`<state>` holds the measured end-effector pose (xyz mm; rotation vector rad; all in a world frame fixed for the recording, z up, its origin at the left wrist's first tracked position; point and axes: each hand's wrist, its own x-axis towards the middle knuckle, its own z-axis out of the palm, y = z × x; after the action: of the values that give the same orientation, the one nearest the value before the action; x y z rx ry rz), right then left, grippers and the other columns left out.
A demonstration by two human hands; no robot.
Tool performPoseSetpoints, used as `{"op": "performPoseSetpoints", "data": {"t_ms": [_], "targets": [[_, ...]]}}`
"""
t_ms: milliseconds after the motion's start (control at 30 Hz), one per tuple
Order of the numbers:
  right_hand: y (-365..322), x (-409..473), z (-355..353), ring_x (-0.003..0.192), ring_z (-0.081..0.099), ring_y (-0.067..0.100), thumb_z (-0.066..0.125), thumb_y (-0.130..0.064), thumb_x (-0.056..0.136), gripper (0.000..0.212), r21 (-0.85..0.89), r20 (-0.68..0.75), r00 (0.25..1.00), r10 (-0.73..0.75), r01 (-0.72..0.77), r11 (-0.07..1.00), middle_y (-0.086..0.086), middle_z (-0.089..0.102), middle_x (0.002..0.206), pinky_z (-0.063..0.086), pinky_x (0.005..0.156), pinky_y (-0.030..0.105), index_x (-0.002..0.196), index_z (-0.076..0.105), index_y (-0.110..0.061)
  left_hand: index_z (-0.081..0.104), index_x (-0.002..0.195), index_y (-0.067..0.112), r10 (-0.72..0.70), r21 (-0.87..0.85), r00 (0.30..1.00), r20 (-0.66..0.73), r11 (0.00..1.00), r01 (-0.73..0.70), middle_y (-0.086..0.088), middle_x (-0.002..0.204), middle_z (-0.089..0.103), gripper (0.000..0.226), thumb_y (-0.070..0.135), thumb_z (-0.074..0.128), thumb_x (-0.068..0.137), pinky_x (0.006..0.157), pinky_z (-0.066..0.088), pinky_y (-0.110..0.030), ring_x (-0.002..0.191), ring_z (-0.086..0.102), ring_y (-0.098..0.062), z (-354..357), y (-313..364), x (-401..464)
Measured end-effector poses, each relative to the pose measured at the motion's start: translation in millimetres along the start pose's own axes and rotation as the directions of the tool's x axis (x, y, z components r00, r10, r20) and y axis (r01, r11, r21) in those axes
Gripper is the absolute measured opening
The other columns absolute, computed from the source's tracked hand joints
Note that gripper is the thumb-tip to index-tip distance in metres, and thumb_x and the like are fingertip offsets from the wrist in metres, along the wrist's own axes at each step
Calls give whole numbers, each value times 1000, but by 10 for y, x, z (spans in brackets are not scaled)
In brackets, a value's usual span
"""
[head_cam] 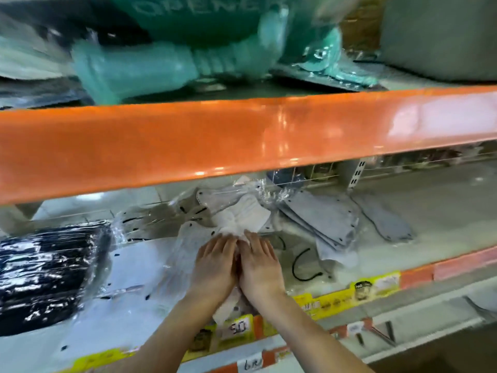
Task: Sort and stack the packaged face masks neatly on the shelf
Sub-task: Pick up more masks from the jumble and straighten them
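Pressing down side by side on a white mask pack (243, 224) lying mid-shelf, left hand (215, 261) and right hand (260, 262) both flat with fingers straight, gripping nothing. Sitting to the left, a black pack stack (45, 270) in shiny wrap; lying to the right, grey masks (322, 219) fanned out, count unclear. Hanging low overhead and crowding the view, an orange beam (242, 138), with blurred teal packs (161, 68) above it. Running along the shelf edge (419, 273), yellow price tags (373, 288); one tag (238, 328) reading roughly "90", another showing handwriting, unclear.
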<state>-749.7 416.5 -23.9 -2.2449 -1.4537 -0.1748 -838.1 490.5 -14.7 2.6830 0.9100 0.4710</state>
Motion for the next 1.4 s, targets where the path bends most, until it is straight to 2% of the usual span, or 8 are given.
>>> {"op": "performPoseSetpoints", "data": {"t_ms": [333,467,633,767,933,1100,1267,1400], "targets": [[1071,-100,-329,88,67,29,39,-24,67,42,-92,30,989,142,-138,986,13,68,104,57,78,35,91,70,-9,65,111,9,88,-49,995,44,995,-86,-9,113,67,42,28,42,81,88,53,-40,106,64,-28,538,897,318],[1403,-81,-409,89,69,27,81,-18,45,49,-130,45,986,160,-153,980,10,69,102,58,75,34,92,71,-9,37,143,16,7,-59,990,143,998,1,-2,151,33,48,29,42,97,115,20,-30,142,23,-18,687,1170,473],[1702,-20,-441,102,67,30,90,-19,41,61,-171,29,966,255,-247,954,15,67,111,55,81,39,98,70,-6,20,150,21,-61,-18,987,146,998,65,0,158,16,54,37,34,100,116,5,-30,147,7,-17,845,1322,543],[1743,-13,-467,144,23,29,60,-21,88,57,-140,128,962,239,-221,965,16,29,152,16,117,40,139,40,-3,32,146,23,-45,12,990,135,999,43,3,157,23,48,41,31,101,116,6,-29,146,11,-14,912,1277,537],[1745,35,-485,147,-8,21,31,-33,102,62,-181,171,940,296,-266,947,8,-5,161,-10,116,38,153,3,-11,49,137,20,-14,-49,997,77,999,18,1,151,37,50,45,29,99,116,12,-30,144,21,-17,928,1255,517],[1784,47,-465,147,-9,20,25,-40,102,65,-173,259,901,347,-310,935,7,-9,161,-6,119,40,152,-9,-15,54,132,19,-24,-61,997,72,998,28,0,146,44,67,54,15,90,116,16,-31,142,27,-18,929,1273,487],[1715,102,-499,145,13,20,31,-20,101,54,-208,220,927,303,-259,943,4,17,158,11,118,38,151,12,-15,49,136,23,-20,-46,997,79,999,24,4,149,39,41,37,35,101,118,12,-28,143,22,-14,932,1254,487],[1612,128,-612,135,32,25,36,-7,99,42,-250,223,946,234,-176,952,10,35,145,31,106,36,141,30,-10,57,129,25,-27,-110,997,73,993,35,5,140,49,57,46,23,88,116,23,-31,138,33,-14,958,1243,475]]}}
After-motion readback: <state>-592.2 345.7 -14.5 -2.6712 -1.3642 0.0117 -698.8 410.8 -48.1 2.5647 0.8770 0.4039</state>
